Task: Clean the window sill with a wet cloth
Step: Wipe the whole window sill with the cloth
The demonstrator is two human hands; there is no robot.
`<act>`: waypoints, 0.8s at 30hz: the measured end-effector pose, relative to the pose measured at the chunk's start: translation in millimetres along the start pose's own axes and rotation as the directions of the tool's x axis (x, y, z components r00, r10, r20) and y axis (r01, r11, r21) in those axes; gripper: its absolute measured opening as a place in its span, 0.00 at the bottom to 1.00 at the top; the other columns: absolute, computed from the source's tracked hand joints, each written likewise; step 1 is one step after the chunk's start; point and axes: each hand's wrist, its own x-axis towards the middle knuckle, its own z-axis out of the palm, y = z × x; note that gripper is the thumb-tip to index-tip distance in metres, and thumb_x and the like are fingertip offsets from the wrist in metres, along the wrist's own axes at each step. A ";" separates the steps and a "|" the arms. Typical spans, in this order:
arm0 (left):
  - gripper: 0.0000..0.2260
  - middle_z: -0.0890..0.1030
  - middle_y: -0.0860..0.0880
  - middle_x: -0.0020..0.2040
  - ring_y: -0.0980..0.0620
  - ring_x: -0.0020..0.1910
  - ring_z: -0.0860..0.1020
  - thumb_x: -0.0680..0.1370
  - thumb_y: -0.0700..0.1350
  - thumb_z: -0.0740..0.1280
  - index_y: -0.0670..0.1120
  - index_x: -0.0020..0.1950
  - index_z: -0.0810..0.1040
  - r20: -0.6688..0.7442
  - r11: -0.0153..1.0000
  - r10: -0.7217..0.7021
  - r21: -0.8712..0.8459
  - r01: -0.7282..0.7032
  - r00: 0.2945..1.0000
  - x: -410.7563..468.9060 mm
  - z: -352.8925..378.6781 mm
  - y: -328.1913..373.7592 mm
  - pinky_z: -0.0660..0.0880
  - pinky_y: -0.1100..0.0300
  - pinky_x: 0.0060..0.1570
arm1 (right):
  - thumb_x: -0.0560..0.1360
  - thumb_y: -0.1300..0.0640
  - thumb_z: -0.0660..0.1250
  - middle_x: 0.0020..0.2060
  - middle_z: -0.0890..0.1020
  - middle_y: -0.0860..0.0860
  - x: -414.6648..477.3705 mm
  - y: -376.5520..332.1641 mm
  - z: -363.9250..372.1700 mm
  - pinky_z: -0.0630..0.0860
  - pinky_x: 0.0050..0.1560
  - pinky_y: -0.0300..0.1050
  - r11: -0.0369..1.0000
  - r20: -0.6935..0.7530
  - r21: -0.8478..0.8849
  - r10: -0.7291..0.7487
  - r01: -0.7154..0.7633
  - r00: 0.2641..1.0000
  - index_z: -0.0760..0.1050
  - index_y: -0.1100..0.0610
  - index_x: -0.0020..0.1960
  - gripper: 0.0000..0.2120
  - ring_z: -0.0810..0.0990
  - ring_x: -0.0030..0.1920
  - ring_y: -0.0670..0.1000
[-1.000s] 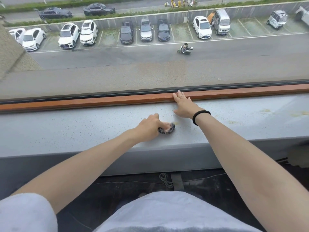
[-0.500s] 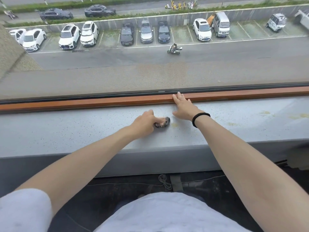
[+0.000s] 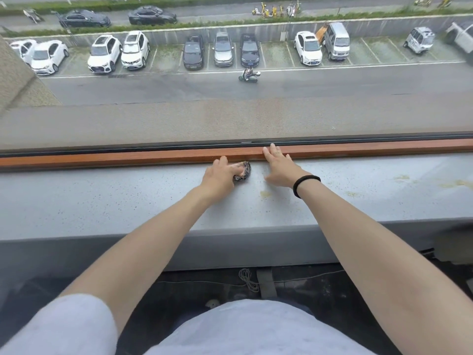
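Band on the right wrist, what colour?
Plain black elastic wristband; shows best in the head view.

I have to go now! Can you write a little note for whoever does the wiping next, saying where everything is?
Left hand: holds the bunched cloth on the window sill, at the back beside the wooden strip.
Right hand: lies flat on the sill, fingertips on the strip, holding nothing.
Done: cannot tell how much has been wiped.
Left: a yellowish stain just in front of the right hand, and more yellowish patches farther right.
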 end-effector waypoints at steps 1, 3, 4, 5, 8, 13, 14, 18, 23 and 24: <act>0.29 0.64 0.48 0.48 0.44 0.53 0.68 0.75 0.31 0.56 0.56 0.69 0.71 0.043 0.998 0.064 -0.020 -0.063 0.997 -6.9 3.4 0.1 0.64 0.55 0.47 | 0.74 0.66 0.58 0.77 0.41 0.55 -0.3 -1.2 0.1 0.42 0.74 0.52 1.000 0.005 0.000 -0.002 0.002 1.000 0.41 0.57 0.78 0.39 0.40 0.77 0.52; 0.31 0.64 0.49 0.45 0.44 0.51 0.68 0.73 0.28 0.55 0.55 0.68 0.73 0.099 0.973 0.229 -0.053 -0.225 0.968 -22.8 8.3 -12.0 0.67 0.54 0.46 | 0.74 0.66 0.58 0.77 0.41 0.55 0.5 -2.4 0.5 0.42 0.74 0.51 1.000 0.003 0.001 -0.003 0.003 1.000 0.41 0.57 0.78 0.39 0.40 0.77 0.52; 0.32 0.64 0.50 0.45 0.46 0.50 0.68 0.71 0.26 0.54 0.54 0.68 0.74 0.116 0.962 0.270 -0.066 -0.264 0.956 -27.1 6.9 -20.1 0.67 0.54 0.45 | 0.73 0.66 0.57 0.77 0.40 0.55 0.2 -1.5 0.6 0.42 0.74 0.51 1.000 -0.002 0.004 -0.003 0.003 1.000 0.41 0.57 0.78 0.39 0.40 0.77 0.52; 0.33 0.64 0.50 0.44 0.47 0.49 0.67 0.71 0.26 0.54 0.54 0.68 0.73 0.123 0.964 0.263 -0.061 -0.257 0.957 -26.1 3.9 -28.8 0.66 0.55 0.43 | 0.73 0.67 0.57 0.77 0.40 0.55 -0.2 -1.5 0.9 0.42 0.74 0.51 1.000 -0.004 0.013 -0.003 0.003 1.000 0.41 0.56 0.78 0.39 0.40 0.77 0.52; 0.31 0.65 0.47 0.47 0.47 0.50 0.66 0.74 0.28 0.54 0.54 0.70 0.71 0.069 0.994 0.104 0.013 -0.106 0.992 -0.1 -6.2 -31.1 0.64 0.56 0.43 | 0.73 0.68 0.56 0.77 0.40 0.54 -0.9 -1.2 0.3 0.42 0.74 0.51 1.000 -0.002 0.029 -0.003 0.003 1.000 0.41 0.56 0.78 0.39 0.40 0.77 0.51; 0.23 0.65 0.46 0.49 0.43 0.54 0.68 0.76 0.34 0.58 0.52 0.68 0.72 0.046 0.988 0.148 0.028 -0.150 0.988 3.3 0.7 11.0 0.65 0.54 0.47 | 0.73 0.68 0.56 0.77 0.40 0.54 0.9 0.8 0.4 0.42 0.75 0.51 0.999 -0.006 0.040 -0.007 0.007 1.000 0.41 0.57 0.78 0.38 0.39 0.77 0.51; 0.23 0.64 0.47 0.47 0.44 0.52 0.69 0.76 0.34 0.58 0.52 0.69 0.72 0.086 0.971 0.236 0.014 -0.238 0.968 -5.8 5.5 9.0 0.64 0.54 0.44 | 0.73 0.68 0.56 0.77 0.40 0.55 1.1 0.3 1.3 0.43 0.74 0.51 0.999 -0.002 0.036 -0.009 0.009 1.000 0.41 0.57 0.78 0.38 0.39 0.77 0.52; 0.30 0.64 0.47 0.46 0.45 0.50 0.68 0.74 0.30 0.56 0.55 0.70 0.70 0.107 0.965 0.255 0.038 -0.260 0.961 -10.2 0.1 -29.2 0.68 0.53 0.44 | 0.72 0.69 0.55 0.77 0.40 0.54 1.5 -2.0 1.6 0.42 0.74 0.50 0.999 0.002 0.054 -0.003 0.003 1.000 0.41 0.56 0.78 0.39 0.39 0.77 0.51; 0.27 0.66 0.44 0.53 0.43 0.56 0.68 0.75 0.32 0.57 0.53 0.70 0.69 -0.027 0.998 -0.030 0.062 0.032 0.999 2.2 -10.9 -19.0 0.67 0.53 0.49 | 0.72 0.70 0.55 0.77 0.40 0.53 3.7 -4.5 3.3 0.42 0.74 0.50 0.998 0.010 0.065 0.004 -0.005 1.000 0.41 0.56 0.78 0.39 0.39 0.77 0.51; 0.26 0.66 0.45 0.52 0.44 0.54 0.68 0.75 0.32 0.57 0.53 0.70 0.70 -0.012 0.998 -0.004 0.063 0.005 1.000 -5.5 -7.8 -10.7 0.66 0.53 0.48 | 0.72 0.70 0.54 0.77 0.40 0.53 4.3 -4.8 3.5 0.42 0.74 0.50 0.998 0.007 0.070 0.003 -0.003 1.000 0.41 0.56 0.78 0.39 0.39 0.77 0.50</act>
